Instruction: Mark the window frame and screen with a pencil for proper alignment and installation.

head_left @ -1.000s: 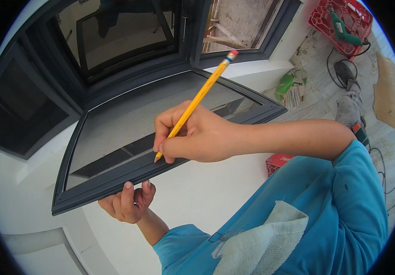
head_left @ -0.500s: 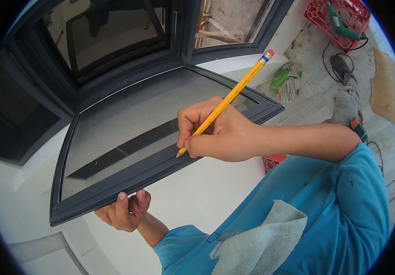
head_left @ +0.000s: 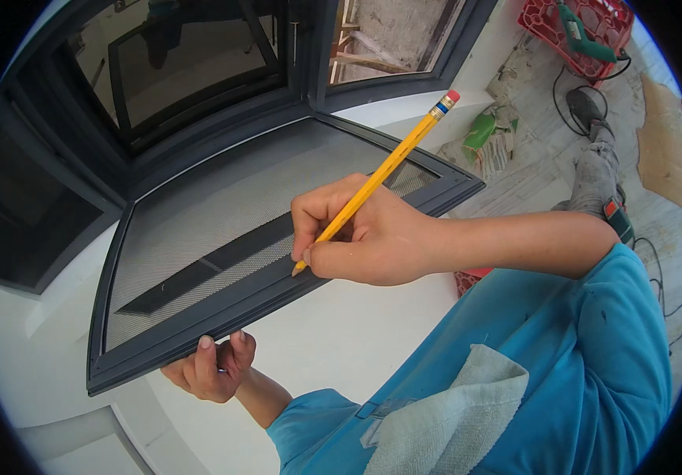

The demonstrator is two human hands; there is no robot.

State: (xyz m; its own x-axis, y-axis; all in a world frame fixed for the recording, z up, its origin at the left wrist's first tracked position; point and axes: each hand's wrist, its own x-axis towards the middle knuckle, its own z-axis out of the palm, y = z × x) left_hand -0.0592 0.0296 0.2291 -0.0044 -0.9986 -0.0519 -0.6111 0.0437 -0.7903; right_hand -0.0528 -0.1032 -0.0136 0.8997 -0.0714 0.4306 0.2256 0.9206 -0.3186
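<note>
My right hand (head_left: 368, 233) is closed round a yellow pencil (head_left: 372, 180) with a red eraser at its upper end. The pencil's tip is at the near rail of a dark grey framed mesh screen (head_left: 182, 214), and I cannot tell whether it touches. Below the screen's near edge, my left hand (head_left: 214, 370) grips the frame, thumb against the rim and other fingers partly underneath. The screen reaches from the left up to the dark window frame (head_left: 305, 107) behind it.
A green power drill (head_left: 582, 33) lies on a red crate (head_left: 535, 14) at the far right, its cord trailing on the floor. Cardboard (head_left: 664, 146) and a green-and-white packet (head_left: 479, 133) lie nearby. A second red-and-green tool (head_left: 618, 218) rests beside my leg.
My right hand and the pencil have shifted slightly left and down along the near rail. My left hand keeps its hold on the frame.
</note>
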